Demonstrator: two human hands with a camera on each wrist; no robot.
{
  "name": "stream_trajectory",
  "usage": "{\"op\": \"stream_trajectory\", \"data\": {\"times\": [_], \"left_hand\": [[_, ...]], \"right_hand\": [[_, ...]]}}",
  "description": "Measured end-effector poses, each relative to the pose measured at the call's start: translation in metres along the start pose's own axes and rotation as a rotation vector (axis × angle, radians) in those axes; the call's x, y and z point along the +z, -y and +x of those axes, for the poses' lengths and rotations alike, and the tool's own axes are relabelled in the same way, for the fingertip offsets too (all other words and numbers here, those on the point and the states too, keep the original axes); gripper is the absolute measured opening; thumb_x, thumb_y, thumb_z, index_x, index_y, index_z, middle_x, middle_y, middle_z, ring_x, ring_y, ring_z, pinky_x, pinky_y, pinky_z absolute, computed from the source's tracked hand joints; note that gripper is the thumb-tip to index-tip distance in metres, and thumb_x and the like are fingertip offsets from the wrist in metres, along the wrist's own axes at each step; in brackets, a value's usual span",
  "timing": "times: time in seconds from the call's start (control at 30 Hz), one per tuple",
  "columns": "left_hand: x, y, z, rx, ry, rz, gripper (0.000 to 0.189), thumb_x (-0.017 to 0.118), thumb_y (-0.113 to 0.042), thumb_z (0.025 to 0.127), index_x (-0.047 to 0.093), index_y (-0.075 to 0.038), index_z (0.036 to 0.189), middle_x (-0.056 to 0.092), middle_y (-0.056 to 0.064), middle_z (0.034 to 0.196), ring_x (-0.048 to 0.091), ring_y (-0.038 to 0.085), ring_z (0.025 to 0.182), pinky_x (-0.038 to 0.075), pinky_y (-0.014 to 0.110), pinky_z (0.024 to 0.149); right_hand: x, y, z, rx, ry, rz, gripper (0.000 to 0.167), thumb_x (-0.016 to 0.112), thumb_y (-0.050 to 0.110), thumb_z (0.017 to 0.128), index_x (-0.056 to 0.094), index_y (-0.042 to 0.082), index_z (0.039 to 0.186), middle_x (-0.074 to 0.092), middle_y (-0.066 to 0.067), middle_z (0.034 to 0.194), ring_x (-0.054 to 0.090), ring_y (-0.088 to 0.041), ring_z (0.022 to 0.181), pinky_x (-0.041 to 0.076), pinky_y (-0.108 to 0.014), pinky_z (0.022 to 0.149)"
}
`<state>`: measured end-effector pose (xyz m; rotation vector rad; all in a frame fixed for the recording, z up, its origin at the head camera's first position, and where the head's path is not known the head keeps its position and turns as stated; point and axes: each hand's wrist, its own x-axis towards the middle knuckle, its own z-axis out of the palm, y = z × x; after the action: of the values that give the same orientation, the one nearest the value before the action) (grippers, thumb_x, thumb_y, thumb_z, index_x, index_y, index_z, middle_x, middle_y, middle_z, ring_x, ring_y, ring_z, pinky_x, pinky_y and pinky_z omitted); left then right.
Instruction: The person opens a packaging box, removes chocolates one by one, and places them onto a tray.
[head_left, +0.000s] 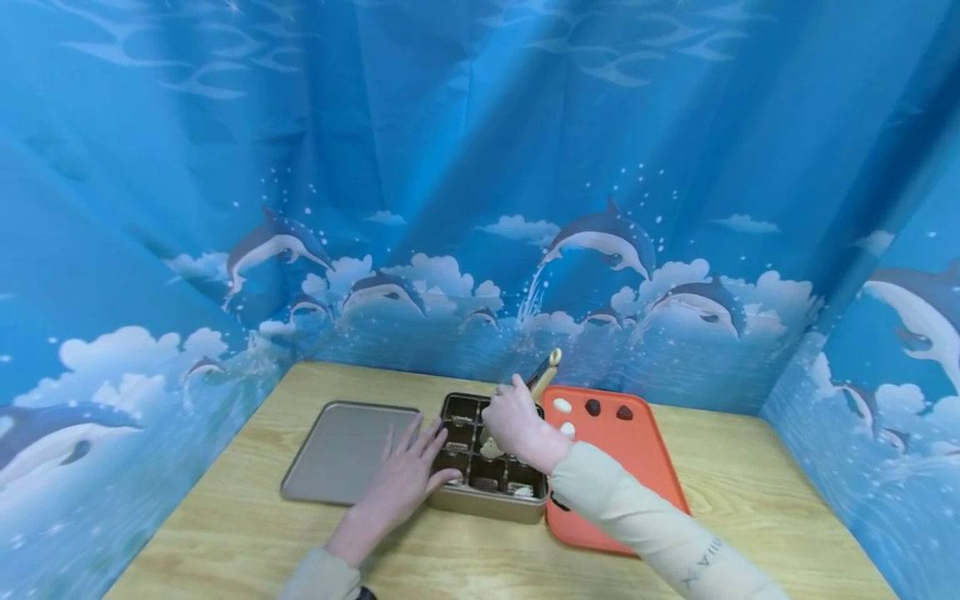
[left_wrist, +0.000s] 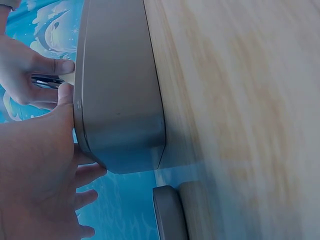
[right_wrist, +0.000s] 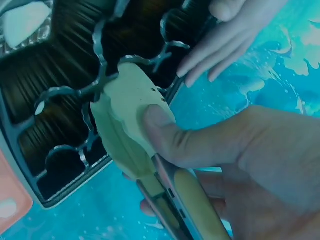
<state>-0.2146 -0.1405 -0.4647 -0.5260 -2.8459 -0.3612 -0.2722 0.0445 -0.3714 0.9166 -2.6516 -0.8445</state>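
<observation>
My right hand (head_left: pixel 519 423) grips a pair of tongs (right_wrist: pixel 131 117) with cream-coloured, leaf-shaped heads, its thumb lying on one of them. The tong heads point down into a brown metal tin (head_left: pixel 487 502), over the dividers of its dark insert (right_wrist: pixel 65 95); the handle end sticks up beyond the hand. A white piece (right_wrist: pixel 26 22) lies in one corner compartment. My left hand (head_left: pixel 408 473) rests at the tin's left side, fingers spread, with the thumb at the front rim. In the left wrist view, fingertips touch the tin's corner.
A flat brown lid (head_left: pixel 337 454) lies on the wooden table (head_left: pixel 465 562) left of the tin. Against the right side stands an orange-red tray (head_left: pixel 645 467) with white pieces (head_left: pixel 562 405) and dark pieces (head_left: pixel 624 412). A blue dolphin-print curtain (head_left: pixel 465 167) surrounds the table.
</observation>
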Motion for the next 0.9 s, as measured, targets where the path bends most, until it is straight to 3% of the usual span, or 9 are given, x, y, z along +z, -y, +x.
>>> {"op": "stream_trajectory", "data": {"times": [0.17, 0.37, 0.6, 0.67, 0.9], "left_hand": [[-0.002, -0.003, 0.0, 0.004, -0.003, -0.018, 0.07, 0.056, -0.051, 0.099, 0.047, -0.003, 0.149, 0.035, 0.015, 0.161, 0.022, 0.042, 0.151, 0.015, 0.069, 0.119], [-0.003, -0.003, 0.0, 0.004, -0.013, -0.017, 0.07, 0.057, -0.05, 0.099, 0.047, -0.002, 0.149, 0.036, 0.016, 0.161, 0.025, 0.043, 0.15, 0.017, 0.069, 0.119], [-0.001, 0.0, 0.001, 0.007, -0.016, 0.005, 0.07, 0.055, -0.052, 0.1, 0.048, -0.003, 0.149, 0.035, 0.015, 0.161, 0.025, 0.042, 0.15, 0.016, 0.068, 0.119], [-0.001, 0.0, 0.001, 0.01, -0.026, 0.01, 0.07, 0.055, -0.052, 0.099, 0.048, -0.003, 0.149, 0.036, 0.015, 0.161, 0.026, 0.042, 0.15, 0.018, 0.068, 0.119], [0.001, 0.0, 0.001, 0.008, -0.005, 0.011, 0.071, 0.054, -0.053, 0.099, 0.048, -0.004, 0.149, 0.036, 0.014, 0.161, 0.024, 0.041, 0.151, 0.017, 0.069, 0.119]], "right_hand": [[0.008, 0.004, -0.003, 0.001, -0.055, -0.013, 0.008, 0.075, 0.028, 0.089, 0.078, 0.025, 0.081, 0.073, 0.005, 0.087, 0.059, -0.016, 0.083, 0.043, -0.037, 0.081], [0.016, -0.005, -0.01, -0.038, -0.17, -0.016, 0.007, 0.082, 0.023, 0.084, 0.077, 0.028, 0.081, 0.072, 0.009, 0.089, 0.059, -0.015, 0.09, 0.044, -0.039, 0.087], [0.011, -0.017, -0.015, -0.027, -0.272, 0.0, 0.006, 0.079, 0.021, 0.086, 0.078, 0.027, 0.084, 0.071, 0.007, 0.087, 0.058, -0.016, 0.085, 0.041, -0.037, 0.078], [0.009, -0.018, -0.015, -0.023, -0.251, 0.007, 0.008, 0.078, 0.021, 0.086, 0.077, 0.025, 0.08, 0.069, 0.006, 0.085, 0.057, -0.016, 0.082, 0.041, -0.036, 0.077], [0.002, -0.009, -0.001, -0.019, -0.012, 0.053, 0.014, 0.075, 0.021, 0.089, 0.075, 0.022, 0.075, 0.071, 0.006, 0.081, 0.057, -0.015, 0.079, 0.037, -0.034, 0.078]]}}
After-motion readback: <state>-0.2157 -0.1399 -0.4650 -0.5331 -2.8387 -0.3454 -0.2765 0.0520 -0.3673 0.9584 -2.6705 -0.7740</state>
